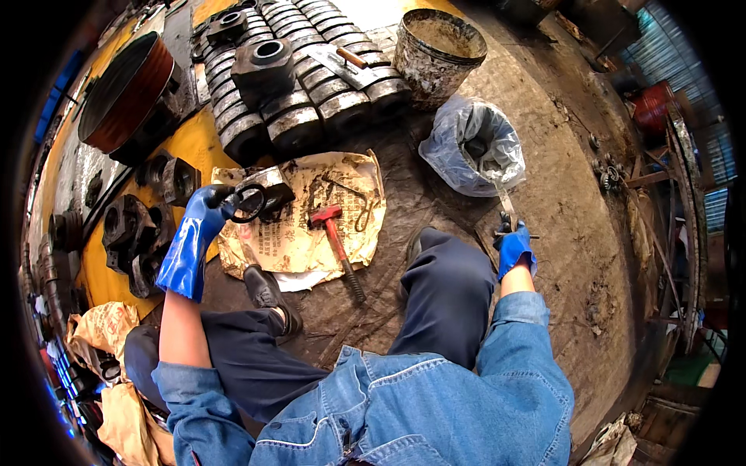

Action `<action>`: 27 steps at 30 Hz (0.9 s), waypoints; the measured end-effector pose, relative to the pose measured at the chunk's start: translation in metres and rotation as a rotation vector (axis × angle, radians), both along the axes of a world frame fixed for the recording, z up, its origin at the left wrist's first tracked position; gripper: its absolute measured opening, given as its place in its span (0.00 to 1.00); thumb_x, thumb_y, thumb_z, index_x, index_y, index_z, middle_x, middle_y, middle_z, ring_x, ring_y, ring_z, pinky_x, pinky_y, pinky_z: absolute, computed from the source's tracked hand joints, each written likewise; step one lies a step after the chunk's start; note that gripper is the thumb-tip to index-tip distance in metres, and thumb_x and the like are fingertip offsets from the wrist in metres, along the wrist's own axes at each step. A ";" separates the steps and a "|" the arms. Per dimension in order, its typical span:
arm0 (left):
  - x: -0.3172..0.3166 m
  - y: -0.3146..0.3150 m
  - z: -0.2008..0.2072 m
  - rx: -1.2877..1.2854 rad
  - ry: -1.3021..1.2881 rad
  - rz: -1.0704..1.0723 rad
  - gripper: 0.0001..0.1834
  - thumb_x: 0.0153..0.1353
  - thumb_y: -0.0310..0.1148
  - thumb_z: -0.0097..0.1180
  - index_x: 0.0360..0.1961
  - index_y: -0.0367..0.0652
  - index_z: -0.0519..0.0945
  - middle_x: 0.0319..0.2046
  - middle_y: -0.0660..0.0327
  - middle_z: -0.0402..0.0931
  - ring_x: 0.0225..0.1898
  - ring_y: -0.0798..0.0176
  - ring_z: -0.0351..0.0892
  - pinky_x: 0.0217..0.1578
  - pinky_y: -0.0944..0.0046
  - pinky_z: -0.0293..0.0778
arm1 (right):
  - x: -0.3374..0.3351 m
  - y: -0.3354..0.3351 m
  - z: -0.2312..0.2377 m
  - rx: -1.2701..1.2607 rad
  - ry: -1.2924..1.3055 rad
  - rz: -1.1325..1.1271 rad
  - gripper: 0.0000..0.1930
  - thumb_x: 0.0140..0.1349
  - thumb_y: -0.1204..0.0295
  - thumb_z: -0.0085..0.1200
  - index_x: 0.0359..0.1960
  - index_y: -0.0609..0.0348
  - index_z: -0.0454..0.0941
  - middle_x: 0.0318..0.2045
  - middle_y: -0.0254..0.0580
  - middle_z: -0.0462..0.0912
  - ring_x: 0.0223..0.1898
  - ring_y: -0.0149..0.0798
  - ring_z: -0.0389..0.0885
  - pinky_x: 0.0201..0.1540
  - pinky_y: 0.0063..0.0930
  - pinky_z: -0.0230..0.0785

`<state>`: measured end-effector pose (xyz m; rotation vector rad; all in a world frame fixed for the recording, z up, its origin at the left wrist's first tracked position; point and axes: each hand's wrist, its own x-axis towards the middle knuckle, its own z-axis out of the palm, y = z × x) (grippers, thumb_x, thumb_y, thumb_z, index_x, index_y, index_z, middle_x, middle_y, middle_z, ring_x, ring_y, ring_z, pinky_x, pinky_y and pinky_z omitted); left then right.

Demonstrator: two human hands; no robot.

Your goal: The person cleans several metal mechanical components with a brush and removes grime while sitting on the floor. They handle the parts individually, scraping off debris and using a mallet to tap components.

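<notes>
1. The left hand [208, 213], gloved in blue, pinches a black ring [244, 220] above the sack's left part, just beside the block [278, 191]. The fingers look smeared dark — if that is grease, the ring could slip and drop.
2. Ring and block overlap in this view, and I cannot tell whether they touch. A careless swing of the left hand could knock one against the other.
3. The right hand [515, 245] is closed around a scraper [507, 204], its blade toward the bag [447, 147]. Pushed hard at the rim, the blade could snag or slit the plastic; contact is unclear.
4. The hammer [336, 239] lies on the sack [353, 171], handle past its edge — a shifting shoe [270, 293] could kick it or drag the paper.
</notes>
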<state>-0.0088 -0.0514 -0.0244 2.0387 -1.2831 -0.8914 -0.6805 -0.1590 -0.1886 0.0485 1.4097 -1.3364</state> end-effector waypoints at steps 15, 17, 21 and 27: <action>-0.007 0.029 0.056 -0.332 1.078 0.353 0.17 0.67 0.40 0.59 0.51 0.41 0.81 0.44 0.58 0.84 0.44 0.62 0.83 0.48 0.61 0.76 | 0.234 -0.028 0.253 -0.307 0.070 0.858 0.18 0.65 0.50 0.54 0.52 0.41 0.77 0.33 0.46 0.85 0.18 0.32 0.74 0.13 0.21 0.59; 0.002 0.032 0.054 -0.327 1.325 0.325 0.19 0.68 0.41 0.56 0.56 0.44 0.78 0.51 0.56 0.83 0.52 0.58 0.81 0.54 0.51 0.76 | 0.288 -0.015 0.264 -0.288 0.004 0.948 0.20 0.63 0.49 0.56 0.51 0.43 0.77 0.28 0.42 0.82 0.20 0.35 0.74 0.17 0.27 0.64; -0.003 0.028 0.047 -0.285 1.449 0.305 0.18 0.69 0.43 0.52 0.54 0.48 0.79 0.49 0.62 0.83 0.54 0.59 0.79 0.54 0.49 0.76 | 0.336 0.003 0.267 -0.172 -0.040 1.101 0.15 0.63 0.51 0.59 0.42 0.45 0.77 0.27 0.37 0.78 0.23 0.36 0.75 0.21 0.32 0.67; -0.010 0.006 0.023 -0.069 1.534 0.362 0.19 0.72 0.41 0.41 0.55 0.46 0.78 0.50 0.54 0.82 0.52 0.49 0.80 0.45 0.52 0.80 | 0.345 -0.008 0.218 -0.003 -0.561 1.094 0.12 0.68 0.60 0.55 0.27 0.44 0.70 0.19 0.28 0.69 0.21 0.30 0.69 0.17 0.23 0.54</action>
